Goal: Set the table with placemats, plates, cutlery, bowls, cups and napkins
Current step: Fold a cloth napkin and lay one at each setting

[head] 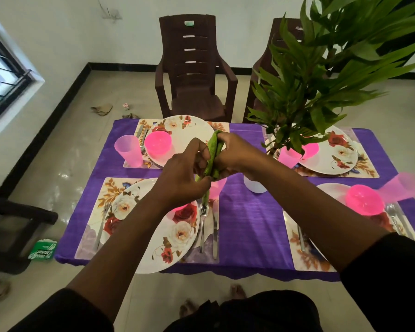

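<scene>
Above table middle, both hands work green napkin: left hand pinches lower end, right hand curls round upper part. Napkin held clear of purple tablecloth, over near-left floral plate and spoon.

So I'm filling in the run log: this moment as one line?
step: folding napkin | left hand + right hand: both hold green napkin above table | napkins placed: none visible

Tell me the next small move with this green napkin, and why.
Probably finish folding the napkin, held by both the left hand and right hand, then lay it at the near-left plate; no setting shows a napkin.
</scene>
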`<state>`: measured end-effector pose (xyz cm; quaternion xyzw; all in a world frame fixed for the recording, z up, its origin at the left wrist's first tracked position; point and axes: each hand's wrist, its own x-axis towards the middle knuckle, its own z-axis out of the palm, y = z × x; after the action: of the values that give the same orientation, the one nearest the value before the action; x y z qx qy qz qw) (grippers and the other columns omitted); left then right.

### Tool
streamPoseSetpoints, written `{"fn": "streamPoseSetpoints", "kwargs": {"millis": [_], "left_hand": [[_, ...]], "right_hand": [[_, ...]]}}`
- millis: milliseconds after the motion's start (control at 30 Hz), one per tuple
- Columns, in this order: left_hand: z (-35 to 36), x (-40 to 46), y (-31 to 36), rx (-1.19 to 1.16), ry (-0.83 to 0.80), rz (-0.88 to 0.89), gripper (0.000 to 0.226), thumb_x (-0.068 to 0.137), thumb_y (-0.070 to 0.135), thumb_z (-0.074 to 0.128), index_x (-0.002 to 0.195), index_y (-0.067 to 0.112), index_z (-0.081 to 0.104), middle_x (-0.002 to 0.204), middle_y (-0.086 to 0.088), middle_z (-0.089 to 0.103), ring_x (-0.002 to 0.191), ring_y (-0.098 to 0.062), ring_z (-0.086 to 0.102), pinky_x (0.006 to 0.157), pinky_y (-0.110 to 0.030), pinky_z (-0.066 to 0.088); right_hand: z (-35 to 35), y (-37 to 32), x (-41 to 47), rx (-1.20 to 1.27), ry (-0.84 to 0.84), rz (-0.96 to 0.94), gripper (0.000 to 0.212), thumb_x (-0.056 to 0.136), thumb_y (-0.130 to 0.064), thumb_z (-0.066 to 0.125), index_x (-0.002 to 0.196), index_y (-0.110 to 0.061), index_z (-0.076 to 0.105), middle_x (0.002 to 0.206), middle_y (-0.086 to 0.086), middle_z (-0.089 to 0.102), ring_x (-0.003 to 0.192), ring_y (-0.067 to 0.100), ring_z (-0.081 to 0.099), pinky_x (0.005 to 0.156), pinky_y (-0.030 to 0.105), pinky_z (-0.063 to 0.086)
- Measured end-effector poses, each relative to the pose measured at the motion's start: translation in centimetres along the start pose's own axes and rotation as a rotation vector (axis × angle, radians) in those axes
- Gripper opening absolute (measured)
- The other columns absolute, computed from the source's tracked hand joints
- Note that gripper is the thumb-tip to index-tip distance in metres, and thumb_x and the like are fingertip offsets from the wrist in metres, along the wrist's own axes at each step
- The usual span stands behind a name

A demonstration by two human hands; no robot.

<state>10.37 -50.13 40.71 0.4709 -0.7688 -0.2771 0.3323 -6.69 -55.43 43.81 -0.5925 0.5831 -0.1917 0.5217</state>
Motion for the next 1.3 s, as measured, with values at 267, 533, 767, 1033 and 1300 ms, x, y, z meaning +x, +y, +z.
{"fn": "streamPoseSetpoints", "kwargs": {"millis": [267,533,767,1033,1300], "left_hand": [[0.8,0.0,-0.2,-0.095,-0.020,-0.028,0.051,0.077,0.025,0.080,0.113,0.026,0.043,0.090,0.012,0.068,0.082,-0.012,0.072,0.077,-0.035,0.064],[-1.0,1.4,-2.4,-0.458,0.092,-0.381,0.060,0.085,0.049,0.067,0.134,0.019,0.053,0.130,0.002,0.061,0.124,-0.021,0.059,0.096,-0.040,0.058],[-1.2,-0.2,-4.5,-0.867,-0.231,-0.432,0.027,0.099,0.029,0.061,0.118,0.015,0.075,0.121,-0.013,0.072,0.117,-0.035,0.068,0.090,-0.038,0.060],[0.8,-1.6,-5.2,-0.997,0.036,-0.569,0.036,0.102,0.034,0.062,0.129,0.012,0.068,0.133,-0.016,0.068,0.123,-0.037,0.066,0.098,-0.057,0.056],[1.1,-1.5,-6.2,-1.190,0.043,-0.670,0.043,0.106,0.037,0.054,0.140,0.011,0.060,0.139,-0.018,0.064,0.127,-0.038,0.063,0.095,-0.051,0.059]], "right_hand": [[-0.4,-0.1,0.1,-0.034,0.069,-0.009,0.047,0.098,-0.019,0.062,0.142,-0.024,0.046,0.121,0.005,0.062,0.092,0.027,0.072,0.061,0.036,0.064],[-3.0,-0.8,-1.0,-0.166,-0.312,-0.139,0.064,0.095,0.005,0.056,0.149,-0.029,0.048,0.135,0.008,0.059,0.115,0.030,0.064,0.093,0.047,0.060],[-3.8,-0.4,-0.8,-0.202,-0.434,-0.212,0.052,0.093,0.014,0.055,0.134,-0.018,0.061,0.134,0.015,0.061,0.116,0.036,0.065,0.094,0.053,0.059],[-2.7,6.4,1.1,0.660,-0.125,0.058,0.043,0.080,-0.019,0.085,0.121,-0.013,0.071,0.121,0.015,0.073,0.113,0.032,0.069,0.083,0.039,0.060],[1.5,10.7,0.8,0.942,-0.264,0.149,0.052,0.086,-0.019,0.077,0.134,-0.004,0.064,0.137,0.021,0.063,0.128,0.034,0.061,0.106,0.049,0.051]]}}
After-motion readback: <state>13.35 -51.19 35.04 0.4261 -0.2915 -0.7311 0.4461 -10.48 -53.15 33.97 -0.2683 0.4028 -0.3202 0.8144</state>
